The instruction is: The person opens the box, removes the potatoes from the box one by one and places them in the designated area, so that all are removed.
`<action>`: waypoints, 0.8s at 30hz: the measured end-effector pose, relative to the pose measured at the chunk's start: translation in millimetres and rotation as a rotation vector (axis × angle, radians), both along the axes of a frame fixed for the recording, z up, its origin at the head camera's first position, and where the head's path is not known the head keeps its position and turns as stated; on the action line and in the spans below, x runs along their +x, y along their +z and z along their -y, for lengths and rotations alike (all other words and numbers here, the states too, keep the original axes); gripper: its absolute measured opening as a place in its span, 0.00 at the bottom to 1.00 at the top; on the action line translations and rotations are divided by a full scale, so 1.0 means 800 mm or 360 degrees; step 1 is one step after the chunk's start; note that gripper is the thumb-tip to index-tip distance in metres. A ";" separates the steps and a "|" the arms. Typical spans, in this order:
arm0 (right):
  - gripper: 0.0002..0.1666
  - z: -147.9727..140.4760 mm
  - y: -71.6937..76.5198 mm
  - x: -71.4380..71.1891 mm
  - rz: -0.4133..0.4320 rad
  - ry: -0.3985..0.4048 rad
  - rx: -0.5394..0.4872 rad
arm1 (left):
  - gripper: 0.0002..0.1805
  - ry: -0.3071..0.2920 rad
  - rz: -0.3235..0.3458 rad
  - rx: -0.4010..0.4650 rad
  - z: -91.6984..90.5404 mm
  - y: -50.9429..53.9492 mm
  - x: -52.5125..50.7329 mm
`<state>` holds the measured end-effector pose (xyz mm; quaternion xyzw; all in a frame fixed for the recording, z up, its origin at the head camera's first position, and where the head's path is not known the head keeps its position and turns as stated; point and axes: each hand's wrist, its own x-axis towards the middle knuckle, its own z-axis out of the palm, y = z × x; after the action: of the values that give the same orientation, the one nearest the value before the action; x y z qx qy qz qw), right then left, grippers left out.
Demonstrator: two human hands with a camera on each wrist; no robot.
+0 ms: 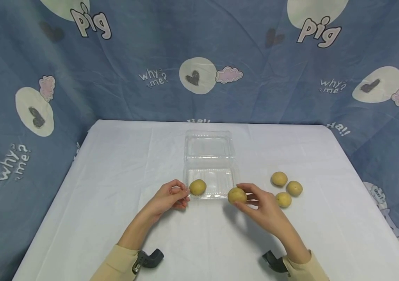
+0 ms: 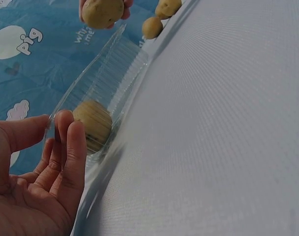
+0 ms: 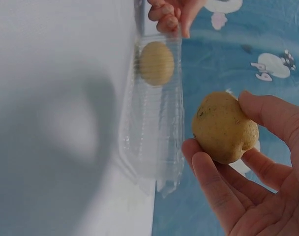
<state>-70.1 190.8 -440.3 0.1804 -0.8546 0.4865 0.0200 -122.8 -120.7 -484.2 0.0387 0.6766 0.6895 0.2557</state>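
An open clear plastic box [image 1: 210,177] lies mid-table, with one potato [image 1: 197,187] inside at its left end. My left hand [image 1: 171,197] pinches the box's rim at the near left corner; the left wrist view shows thumb and fingertips on the edge. In my right hand [image 1: 260,208] is another potato [image 1: 237,195], held between thumb and fingers at the box's near right corner. The right wrist view shows this potato [image 3: 223,127] beside the box wall [image 3: 154,123], outside it.
Three more potatoes lie in a group right of the box: a back one [image 1: 279,178], a right one [image 1: 294,188] and a near one [image 1: 283,200], partly beside my right hand. A white cloth [image 1: 115,156] covers the table; a blue printed curtain [image 1: 143,50] hangs behind.
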 end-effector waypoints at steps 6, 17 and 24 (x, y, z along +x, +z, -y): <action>0.25 -0.004 -0.005 0.005 -0.0001 -0.0014 -0.0007 | 0.10 0.0001 0.0001 -0.0011 0.000 -0.001 -0.001; 0.26 -0.007 -0.009 0.011 0.0047 -0.0010 -0.0041 | 0.12 0.0003 0.0007 -0.0022 0.001 -0.002 -0.001; 0.26 -0.010 -0.013 0.018 0.0080 -0.0042 -0.0083 | 0.12 -0.0002 0.0008 -0.0019 0.001 -0.001 -0.002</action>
<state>-55.8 198.4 -450.7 0.1562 -0.8442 0.5127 0.0097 -124.4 -121.4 -485.4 0.0357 0.6799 0.6854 0.2580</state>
